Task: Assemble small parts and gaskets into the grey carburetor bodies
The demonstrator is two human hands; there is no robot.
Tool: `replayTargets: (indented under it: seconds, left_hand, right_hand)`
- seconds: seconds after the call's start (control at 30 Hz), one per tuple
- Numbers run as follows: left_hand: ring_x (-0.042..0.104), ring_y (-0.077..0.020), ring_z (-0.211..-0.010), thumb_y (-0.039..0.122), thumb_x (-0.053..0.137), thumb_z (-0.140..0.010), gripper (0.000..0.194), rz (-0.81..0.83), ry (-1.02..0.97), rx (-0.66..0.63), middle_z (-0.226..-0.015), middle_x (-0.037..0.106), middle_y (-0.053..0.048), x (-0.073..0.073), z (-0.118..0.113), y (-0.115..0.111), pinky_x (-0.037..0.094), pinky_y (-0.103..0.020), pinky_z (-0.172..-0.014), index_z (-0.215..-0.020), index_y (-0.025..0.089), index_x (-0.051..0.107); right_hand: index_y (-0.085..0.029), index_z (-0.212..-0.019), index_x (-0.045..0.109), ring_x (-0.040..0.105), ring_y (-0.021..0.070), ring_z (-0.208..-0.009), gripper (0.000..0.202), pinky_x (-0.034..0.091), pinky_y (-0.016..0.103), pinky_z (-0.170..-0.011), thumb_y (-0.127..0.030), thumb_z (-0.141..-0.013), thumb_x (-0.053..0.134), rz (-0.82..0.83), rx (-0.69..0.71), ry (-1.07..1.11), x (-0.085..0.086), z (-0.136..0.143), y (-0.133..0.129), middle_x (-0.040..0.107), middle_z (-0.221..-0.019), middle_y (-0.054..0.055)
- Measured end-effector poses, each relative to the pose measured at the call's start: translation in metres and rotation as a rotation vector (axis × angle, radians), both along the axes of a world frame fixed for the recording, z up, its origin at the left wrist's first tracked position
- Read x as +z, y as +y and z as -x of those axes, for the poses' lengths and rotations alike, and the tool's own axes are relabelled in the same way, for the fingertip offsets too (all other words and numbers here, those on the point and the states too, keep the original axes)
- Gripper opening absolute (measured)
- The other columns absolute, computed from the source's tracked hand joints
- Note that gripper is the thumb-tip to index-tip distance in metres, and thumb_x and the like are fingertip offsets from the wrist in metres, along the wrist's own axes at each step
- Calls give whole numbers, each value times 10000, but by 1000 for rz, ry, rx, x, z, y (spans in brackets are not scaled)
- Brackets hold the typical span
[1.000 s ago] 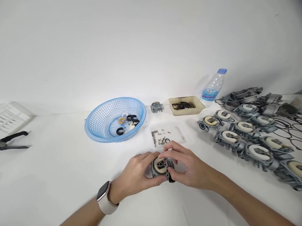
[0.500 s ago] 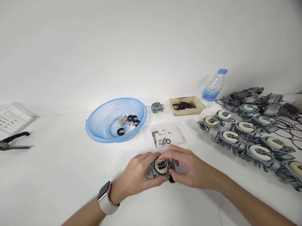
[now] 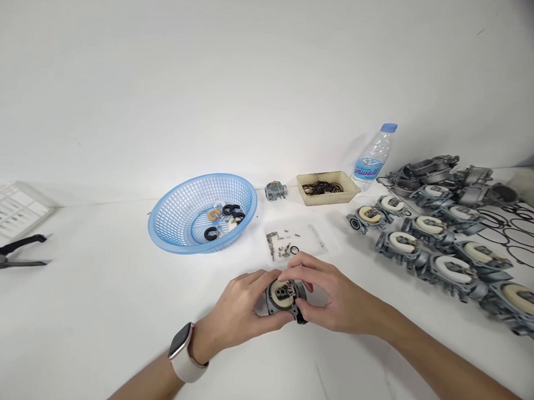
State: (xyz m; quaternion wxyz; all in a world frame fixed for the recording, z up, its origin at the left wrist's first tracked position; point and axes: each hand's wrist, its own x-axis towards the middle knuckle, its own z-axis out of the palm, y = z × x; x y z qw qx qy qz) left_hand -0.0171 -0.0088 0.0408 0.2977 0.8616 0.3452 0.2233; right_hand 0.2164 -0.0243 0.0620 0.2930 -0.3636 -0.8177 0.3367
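Note:
A grey metal carburetor body (image 3: 272, 307) with a cream C-shaped float (image 3: 273, 294) on its upper face lies between my hands, low in the middle of the view. My left hand (image 3: 240, 305) is closed round its left side, thumb along the near edge. From the right, my right hand (image 3: 333, 297) grips the same body, thumb and index fingertips at the float's right end. Whether those fingertips also pinch a small part cannot be made out. Just beyond the hands, a clear tray (image 3: 305, 240) carries small metal pieces and a black O-ring (image 3: 295, 250).
A blue basket (image 3: 183, 190) with black, tan and white floats stands left of centre. Behind are a small carburetor (image 3: 275, 191), a cream tray (image 3: 329, 199) of black rings and a water bottle (image 3: 375, 154). Several carburetor bodies (image 3: 454, 270) fill the right. Pliers (image 3: 14, 257) lie far left.
The whole scene has shifted slightly left in view. Both hands keep the same hold on the carburetor body, with hardly any finger movement visible.

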Motion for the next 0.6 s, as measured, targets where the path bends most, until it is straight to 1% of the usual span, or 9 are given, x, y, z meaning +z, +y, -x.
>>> replayTargets:
  seconds: [0.1,0.23,0.33,0.47,0.6]
  left_hand:
    - [691,-230,-934,328,767,-852,451,0,-4,1,-1106,715,-12,0,0,0,537,-358,-850,-1255,265,574]
    - [689,-235,-919,340,774,-846,441,-2,-4,-3,-1095,718,-12,0,-1,0,534,-364,-837,-1236,268,580]
    - [687,-232,-909,343,772,-849,443,6,-3,-3,-1085,718,-11,0,-1,0,536,-361,-828,-1241,268,581]
    - [684,-241,-930,358,773,-848,511,4,1,2,-1096,713,-21,1,0,-1,544,-368,-837,-1301,260,558]
    - [680,-238,-936,358,765,-854,509,5,-3,-1,-1103,706,-19,0,0,0,547,-366,-837,-1308,264,556]
  right_hand:
    - [-241,-1206,627,588,164,-877,492,519,298,-785,-3,-776,602,-2,39,28,3,0,-1,588,-1036,34]
    - [-245,-1223,615,591,168,-904,490,523,316,-815,-28,-784,603,-11,36,29,1,-1,-2,558,-1103,51]
    - [-255,-1238,612,584,154,-861,491,521,308,-788,-42,-797,597,-19,13,13,-3,-1,-1,546,-1111,49]
    - [-258,-1242,619,575,144,-834,449,514,304,-764,-70,-836,582,-53,-52,2,-7,-1,0,544,-1111,49]
    - [-255,-1254,615,574,146,-852,462,509,305,-775,-64,-836,572,-60,-42,2,-7,-1,-1,543,-1121,50]
